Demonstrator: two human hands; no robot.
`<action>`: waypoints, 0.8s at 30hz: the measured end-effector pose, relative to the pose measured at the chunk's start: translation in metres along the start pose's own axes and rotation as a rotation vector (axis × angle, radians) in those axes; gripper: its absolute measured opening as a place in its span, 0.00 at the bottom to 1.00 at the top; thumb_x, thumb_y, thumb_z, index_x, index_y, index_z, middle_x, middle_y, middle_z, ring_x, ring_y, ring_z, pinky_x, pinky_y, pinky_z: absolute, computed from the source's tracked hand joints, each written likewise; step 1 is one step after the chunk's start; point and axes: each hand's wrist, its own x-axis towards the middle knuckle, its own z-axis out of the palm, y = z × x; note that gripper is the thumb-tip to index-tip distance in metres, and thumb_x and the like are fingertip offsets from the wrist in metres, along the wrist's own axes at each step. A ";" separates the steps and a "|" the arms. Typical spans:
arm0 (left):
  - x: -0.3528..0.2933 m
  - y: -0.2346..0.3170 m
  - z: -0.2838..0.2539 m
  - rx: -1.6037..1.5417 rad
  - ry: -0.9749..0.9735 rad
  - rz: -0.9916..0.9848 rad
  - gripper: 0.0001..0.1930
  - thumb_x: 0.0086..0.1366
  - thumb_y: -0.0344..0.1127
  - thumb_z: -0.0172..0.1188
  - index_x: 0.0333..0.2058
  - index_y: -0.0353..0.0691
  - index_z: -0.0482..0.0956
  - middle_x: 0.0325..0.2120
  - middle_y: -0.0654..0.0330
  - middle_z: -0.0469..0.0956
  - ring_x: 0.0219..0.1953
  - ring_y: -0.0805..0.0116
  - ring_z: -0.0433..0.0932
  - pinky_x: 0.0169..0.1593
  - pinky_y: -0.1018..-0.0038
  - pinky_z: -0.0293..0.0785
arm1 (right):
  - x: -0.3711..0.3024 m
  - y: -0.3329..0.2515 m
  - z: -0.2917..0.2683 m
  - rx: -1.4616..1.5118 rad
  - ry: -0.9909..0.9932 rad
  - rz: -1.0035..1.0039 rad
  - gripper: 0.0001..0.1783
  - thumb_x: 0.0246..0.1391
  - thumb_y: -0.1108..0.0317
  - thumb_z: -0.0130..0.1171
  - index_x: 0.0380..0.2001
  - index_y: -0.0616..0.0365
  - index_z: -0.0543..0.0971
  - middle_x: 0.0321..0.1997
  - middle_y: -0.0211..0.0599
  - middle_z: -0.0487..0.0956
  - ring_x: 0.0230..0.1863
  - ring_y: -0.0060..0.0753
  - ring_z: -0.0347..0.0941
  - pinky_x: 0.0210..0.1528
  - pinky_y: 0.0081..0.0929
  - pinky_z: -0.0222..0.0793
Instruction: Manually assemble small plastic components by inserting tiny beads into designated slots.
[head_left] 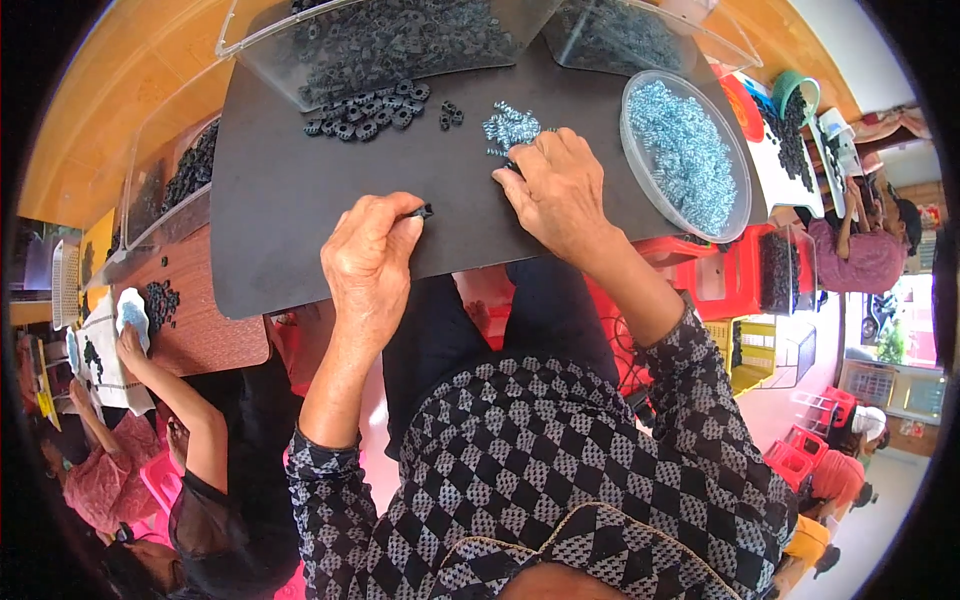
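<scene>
Over the dark table (300, 210) my left hand (372, 245) pinches a small black plastic part (424, 211) between thumb and fingertips. My right hand (565, 190) reaches to the near edge of a little heap of metal springs (511, 125), its thumb and forefinger close together. Something dark shows at those fingertips, too small to make out. Beyond my left hand lies a group of black ring-shaped plastic parts (370, 113). A few smaller black pieces (451, 115) sit between that group and the springs.
A round clear tub (738, 205) full of springs stands at the right. Along the far edge are clear bins (420, 68) of black parts and another bin (620, 45). At left, a co-worker's arm (190, 390) reaches over a brown table (220, 330). Red stools (710, 275) stand at right.
</scene>
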 end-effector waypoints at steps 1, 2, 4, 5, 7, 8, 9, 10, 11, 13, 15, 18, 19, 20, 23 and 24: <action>-0.001 0.000 0.002 -0.015 0.005 0.007 0.10 0.49 0.20 0.61 0.33 0.37 0.77 0.25 0.58 0.76 0.29 0.62 0.75 0.35 0.72 0.70 | -0.001 0.000 0.001 -0.004 0.004 -0.005 0.13 0.36 0.69 0.68 0.28 0.58 0.76 0.26 0.35 0.70 0.31 0.40 0.66 0.32 0.34 0.61; -0.002 0.001 0.003 -0.030 0.009 0.014 0.10 0.49 0.20 0.61 0.33 0.36 0.77 0.25 0.58 0.76 0.28 0.62 0.75 0.34 0.71 0.70 | -0.001 -0.001 0.002 -0.007 0.008 -0.009 0.13 0.36 0.69 0.68 0.28 0.58 0.76 0.26 0.35 0.70 0.30 0.40 0.66 0.32 0.34 0.61; -0.004 0.002 0.005 -0.048 0.011 0.010 0.10 0.50 0.21 0.62 0.33 0.36 0.77 0.24 0.58 0.76 0.28 0.62 0.75 0.34 0.71 0.70 | -0.001 -0.001 0.003 -0.012 0.016 -0.026 0.13 0.36 0.69 0.67 0.27 0.58 0.76 0.26 0.36 0.70 0.30 0.40 0.66 0.32 0.34 0.61; -0.005 0.002 0.006 -0.066 0.007 -0.013 0.10 0.51 0.21 0.61 0.33 0.36 0.77 0.25 0.59 0.76 0.28 0.65 0.75 0.33 0.73 0.70 | -0.001 -0.002 0.004 -0.018 0.025 -0.041 0.12 0.36 0.70 0.67 0.27 0.58 0.76 0.26 0.36 0.70 0.30 0.40 0.66 0.32 0.34 0.62; -0.007 0.003 0.007 -0.083 0.004 -0.040 0.09 0.52 0.21 0.61 0.33 0.36 0.77 0.25 0.59 0.76 0.27 0.68 0.75 0.33 0.74 0.70 | 0.000 -0.001 0.007 -0.057 0.030 -0.067 0.12 0.36 0.70 0.67 0.27 0.58 0.76 0.26 0.36 0.70 0.31 0.40 0.66 0.33 0.34 0.62; -0.007 0.005 0.007 -0.192 -0.006 -0.117 0.08 0.55 0.23 0.60 0.35 0.33 0.78 0.26 0.61 0.76 0.27 0.72 0.74 0.34 0.78 0.70 | 0.000 -0.001 0.007 -0.098 0.036 -0.092 0.11 0.37 0.71 0.66 0.27 0.58 0.76 0.26 0.36 0.70 0.31 0.40 0.66 0.33 0.34 0.62; -0.008 0.006 0.007 -0.302 -0.015 -0.194 0.08 0.58 0.25 0.59 0.37 0.31 0.78 0.28 0.63 0.76 0.28 0.77 0.73 0.35 0.83 0.70 | 0.000 -0.001 0.007 -0.095 0.035 -0.094 0.11 0.37 0.71 0.66 0.27 0.58 0.76 0.26 0.36 0.70 0.31 0.40 0.66 0.33 0.34 0.62; -0.008 0.008 0.008 -0.300 -0.013 -0.196 0.08 0.58 0.25 0.59 0.37 0.31 0.78 0.28 0.63 0.76 0.28 0.77 0.73 0.35 0.83 0.70 | 0.000 -0.001 0.006 -0.083 0.054 -0.093 0.10 0.37 0.73 0.65 0.27 0.58 0.76 0.25 0.36 0.71 0.30 0.40 0.67 0.32 0.34 0.62; -0.008 0.009 0.010 -0.453 -0.008 -0.290 0.08 0.59 0.26 0.59 0.37 0.30 0.77 0.28 0.61 0.77 0.27 0.76 0.74 0.34 0.83 0.71 | 0.000 -0.001 0.005 -0.070 0.074 -0.093 0.09 0.38 0.75 0.65 0.26 0.58 0.76 0.24 0.36 0.71 0.29 0.41 0.67 0.31 0.34 0.63; -0.006 0.011 0.010 -0.596 0.006 -0.384 0.09 0.60 0.27 0.59 0.38 0.30 0.77 0.29 0.59 0.78 0.27 0.76 0.75 0.34 0.82 0.72 | 0.001 -0.003 0.005 0.072 0.105 -0.057 0.08 0.39 0.76 0.63 0.26 0.59 0.76 0.23 0.37 0.70 0.27 0.40 0.67 0.29 0.33 0.63; -0.005 0.011 0.010 -0.811 -0.040 -0.423 0.07 0.62 0.24 0.56 0.38 0.28 0.75 0.30 0.59 0.77 0.28 0.75 0.74 0.35 0.81 0.74 | 0.002 -0.012 -0.006 0.320 0.063 0.090 0.05 0.45 0.79 0.59 0.29 0.61 0.76 0.22 0.35 0.73 0.23 0.30 0.70 0.27 0.23 0.65; -0.007 0.010 0.011 -0.831 -0.060 -0.413 0.08 0.62 0.25 0.56 0.38 0.28 0.75 0.30 0.57 0.77 0.28 0.75 0.75 0.35 0.80 0.74 | 0.010 -0.035 -0.030 0.978 -0.144 0.565 0.03 0.51 0.77 0.57 0.31 0.62 0.76 0.26 0.30 0.76 0.28 0.19 0.71 0.31 0.17 0.66; -0.007 0.010 0.012 -0.834 -0.059 -0.415 0.07 0.62 0.25 0.56 0.38 0.28 0.75 0.30 0.58 0.77 0.29 0.75 0.75 0.34 0.80 0.74 | 0.013 -0.038 -0.033 0.976 -0.146 0.567 0.03 0.51 0.77 0.57 0.31 0.62 0.76 0.26 0.30 0.76 0.28 0.19 0.71 0.31 0.17 0.66; -0.008 0.010 0.012 -0.836 -0.060 -0.417 0.07 0.62 0.25 0.56 0.38 0.28 0.75 0.30 0.58 0.77 0.29 0.75 0.75 0.34 0.80 0.74 | 0.016 -0.040 -0.036 0.979 -0.198 0.499 0.04 0.52 0.77 0.56 0.32 0.62 0.77 0.27 0.29 0.76 0.30 0.16 0.71 0.32 0.16 0.66; -0.007 0.017 0.013 -0.842 -0.060 -0.407 0.08 0.62 0.25 0.56 0.39 0.28 0.75 0.31 0.58 0.77 0.29 0.76 0.75 0.34 0.81 0.75 | 0.020 -0.043 -0.042 0.956 -0.266 0.408 0.04 0.52 0.76 0.55 0.33 0.62 0.77 0.27 0.28 0.76 0.30 0.15 0.71 0.32 0.16 0.66; -0.008 0.018 0.015 -0.819 -0.043 -0.410 0.08 0.61 0.25 0.57 0.38 0.29 0.76 0.30 0.58 0.78 0.28 0.76 0.75 0.34 0.81 0.74 | 0.019 -0.042 -0.042 0.894 -0.304 0.399 0.04 0.53 0.76 0.55 0.33 0.62 0.77 0.27 0.28 0.76 0.30 0.15 0.71 0.32 0.16 0.66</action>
